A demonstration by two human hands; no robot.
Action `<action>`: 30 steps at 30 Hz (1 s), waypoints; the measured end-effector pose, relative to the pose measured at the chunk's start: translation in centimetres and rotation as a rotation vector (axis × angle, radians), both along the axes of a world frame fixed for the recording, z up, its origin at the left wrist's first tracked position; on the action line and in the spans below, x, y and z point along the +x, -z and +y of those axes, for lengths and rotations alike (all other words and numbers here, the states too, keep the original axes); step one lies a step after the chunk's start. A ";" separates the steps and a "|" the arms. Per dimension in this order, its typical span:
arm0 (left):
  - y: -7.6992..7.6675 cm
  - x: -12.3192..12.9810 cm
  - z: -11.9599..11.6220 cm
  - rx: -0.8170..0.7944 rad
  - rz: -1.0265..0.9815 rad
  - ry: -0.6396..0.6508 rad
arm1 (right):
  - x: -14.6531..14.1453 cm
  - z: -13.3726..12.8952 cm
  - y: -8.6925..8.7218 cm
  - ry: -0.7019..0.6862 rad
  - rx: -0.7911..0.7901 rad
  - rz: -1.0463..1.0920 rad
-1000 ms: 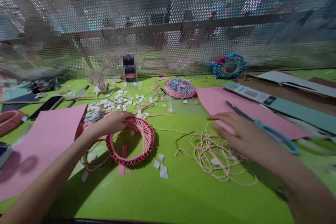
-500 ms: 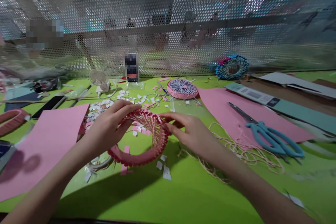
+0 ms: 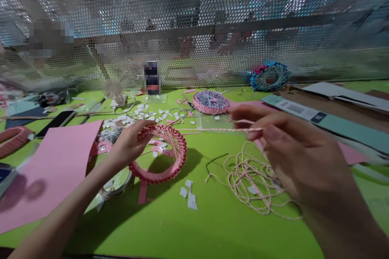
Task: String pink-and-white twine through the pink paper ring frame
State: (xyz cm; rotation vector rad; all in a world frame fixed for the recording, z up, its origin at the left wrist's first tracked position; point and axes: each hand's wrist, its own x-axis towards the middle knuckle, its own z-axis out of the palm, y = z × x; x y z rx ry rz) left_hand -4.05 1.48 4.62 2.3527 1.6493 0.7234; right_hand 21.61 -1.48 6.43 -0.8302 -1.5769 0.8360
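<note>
My left hand (image 3: 132,139) grips the upper left of a pink ring (image 3: 158,176) with a notched rim and strings strung across part of it. The ring stands tilted above the green table. From the ring a pink-and-white twisted string (image 3: 219,130) runs taut to the right. My right hand (image 3: 291,153) pinches its far part between thumb and fingers, well apart from the ring. Beneath that hand lies a loose tangle of string (image 3: 252,186). The scissors on the right are hidden behind my right hand.
Paper scraps (image 3: 133,115) lie behind the ring. At the back are a pink string-wound disc (image 3: 212,102), a blue string ring (image 3: 269,77) and a propped phone (image 3: 152,79). Pink paper (image 3: 51,166) covers the left; a tape roll (image 3: 117,188) sits near my left wrist.
My right hand has left the ring's edge and swung right, drawing the string out straight. The ring, still in my left hand, has shifted slightly left.
</note>
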 end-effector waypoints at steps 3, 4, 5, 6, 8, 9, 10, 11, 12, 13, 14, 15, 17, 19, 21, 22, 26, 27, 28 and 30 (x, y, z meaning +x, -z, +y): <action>0.0 0.1 -0.1 -0.117 -0.110 -0.018 | 0.2 0.1 0.1 -0.258 -0.263 0.304; 0.0 0.1 -0.1 -0.158 -0.159 -0.026 | 0.2 0.2 0.2 -0.316 -0.335 0.393; 0.1 0.1 -0.2 -0.205 -0.219 -0.033 | 0.2 0.2 0.2 -0.346 -0.389 0.467; 0.1 0.0 -0.2 -0.259 -0.288 -0.037 | 0.3 0.1 0.1 -0.353 -0.431 0.517; 0.4 -0.4 -0.1 -0.367 -0.440 -0.037 | 0.8 -0.1 -0.2 -0.327 -0.474 0.551; 0.6 -0.6 0.0 -0.417 -0.517 -0.028 | 1.2 -0.3 -0.3 -0.305 -0.481 0.534; 0.7 -0.8 0.1 -0.463 -0.591 -0.011 | 1.7 -0.4 -0.4 -0.274 -0.484 0.487; 0.9 -1.0 0.2 -0.507 -0.666 0.012 | 2.2 -0.6 -0.4 -0.232 -0.483 0.402; 1.0 -1.1 0.2 -0.553 -0.743 0.044 | 2.7 -0.6 -0.3 -0.179 -0.478 0.276; 1.2 -1.1 0.2 -0.603 -0.821 0.083 | 3.1 -0.6 -0.1 -0.119 -0.467 0.112; 1.3 -1.1 0.1 -0.653 -0.893 0.124 | 3.5 -0.6 0.4 -0.060 -0.450 -0.076; 1.4 -0.9 0.0 -0.700 -0.953 0.163 | 3.9 -0.5 0.9 -0.013 -0.420 -0.268; 1.7 -0.5 -0.2 -0.767 -1.032 0.214 | 4.4 -0.2 2.5 0.026 -0.343 -0.598; 1.9 -0.1 -0.4 -0.797 -1.066 0.221 | 4.8 0.2 4.3 0.002 -0.250 -0.806; 1.9 0.3 -0.6 -0.792 -1.068 0.200 | 4.8 0.6 5.7 -0.025 -0.145 -0.908; 1.9 0.4 -0.6 -0.777 -1.059 0.187 | 4.7 0.7 6.0 -0.010 -0.087 -0.927; 1.3 0.8 -1.2 -0.712 -0.915 0.158 | 2.7 0.9 4.3 0.157 0.078 -0.831; 1.1 0.8 -1.5 -0.700 -0.860 0.160 | 1.9 0.8 3.5 0.170 0.101 -0.782; 0.8 1.0 -1.8 -0.685 -0.802 0.168 | 1.0 0.6 2.7 0.172 0.148 -0.730; 0.4 1.3 -2.4 -0.638 -0.702 0.189 | -0.8 0.2 1.5 0.171 0.273 -0.647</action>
